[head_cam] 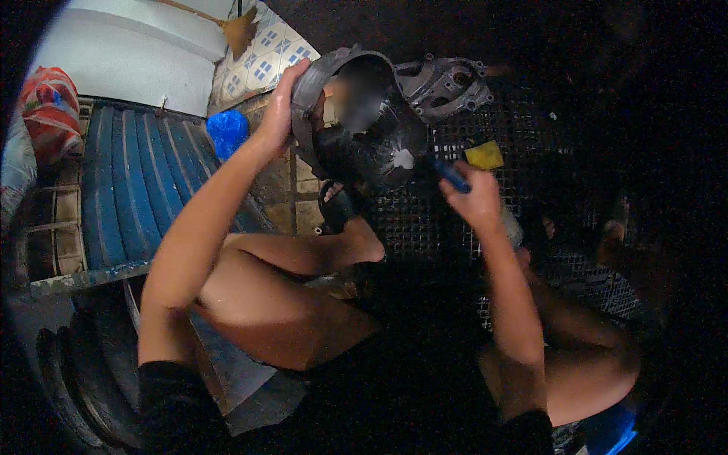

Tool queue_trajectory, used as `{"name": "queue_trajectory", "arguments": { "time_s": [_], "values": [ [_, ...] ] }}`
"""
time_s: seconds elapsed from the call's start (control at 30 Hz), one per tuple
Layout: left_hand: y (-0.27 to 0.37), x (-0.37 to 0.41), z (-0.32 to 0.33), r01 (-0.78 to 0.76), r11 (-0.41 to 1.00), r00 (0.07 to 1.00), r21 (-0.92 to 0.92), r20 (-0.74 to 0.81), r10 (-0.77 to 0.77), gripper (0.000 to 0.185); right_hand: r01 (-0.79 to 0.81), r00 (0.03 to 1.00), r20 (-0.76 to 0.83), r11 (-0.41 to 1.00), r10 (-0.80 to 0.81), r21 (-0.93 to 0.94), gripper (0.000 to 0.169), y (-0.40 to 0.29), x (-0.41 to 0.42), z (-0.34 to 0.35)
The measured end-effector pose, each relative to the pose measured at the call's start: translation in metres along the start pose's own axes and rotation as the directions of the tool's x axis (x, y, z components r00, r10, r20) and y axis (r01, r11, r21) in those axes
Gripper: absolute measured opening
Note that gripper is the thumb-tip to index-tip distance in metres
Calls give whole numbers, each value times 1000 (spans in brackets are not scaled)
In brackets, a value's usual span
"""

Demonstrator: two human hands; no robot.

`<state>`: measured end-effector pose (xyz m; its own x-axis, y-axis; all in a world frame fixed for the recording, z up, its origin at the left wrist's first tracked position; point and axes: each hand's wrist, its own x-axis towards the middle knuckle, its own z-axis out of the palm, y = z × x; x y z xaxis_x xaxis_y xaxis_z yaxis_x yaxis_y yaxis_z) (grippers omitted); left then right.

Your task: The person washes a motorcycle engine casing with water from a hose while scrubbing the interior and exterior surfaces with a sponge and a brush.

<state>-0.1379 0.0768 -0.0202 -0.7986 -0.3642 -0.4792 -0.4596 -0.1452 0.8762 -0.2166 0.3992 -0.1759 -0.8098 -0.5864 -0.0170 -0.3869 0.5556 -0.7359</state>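
My left hand point(278, 114) grips the rim of a large hollow metal casing point(392, 136), holding it tilted with its dark inside facing me. A wet shine and a bright white patch show on the inner wall. To the right of the casing, apart from it, my right hand point(480, 196) is closed around a blue handle point(453, 176). Motion blur and darkness hide the tool's working end, so its kind cannot be told. Beyond the casing lies a second metal housing point(449, 85) with bolt holes around its edge.
A yellow sponge point(484, 155) rests on dark grating point(409, 219) near my right hand. On the left are a blue corrugated sheet point(142, 187), a blue plastic bag point(227, 132), a red-and-white bag point(54, 114) and a broom point(239, 31). Darkness covers the right side.
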Motion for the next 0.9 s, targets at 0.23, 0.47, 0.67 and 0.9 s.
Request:
{"name": "queue_trajectory", "arguments": {
  "time_s": [0.23, 0.47, 0.67, 0.9],
  "values": [
    [22, -1, 8, 49, 992, 994, 115, -104, -37, 47, 117, 801, -598, 977, 15, 181, 33, 88, 43, -78],
    [22, -6, 24, -103, 876, 979, 472, -106, 173, 22, 25, 685, -701, 956, 198, 294, 40, 166, 59, -95],
    [40, -10, 65, -129, 931, 990, 343, -4, 139, 16, -635, 731, -290, 771, 618, 45, 66, 204, 34, -118],
    [56, -42, 46, -314, 736, 938, 599, 77, 337, 22, -146, 911, 352, 966, 215, -214, 53, 153, 16, 8]
  ]
}}
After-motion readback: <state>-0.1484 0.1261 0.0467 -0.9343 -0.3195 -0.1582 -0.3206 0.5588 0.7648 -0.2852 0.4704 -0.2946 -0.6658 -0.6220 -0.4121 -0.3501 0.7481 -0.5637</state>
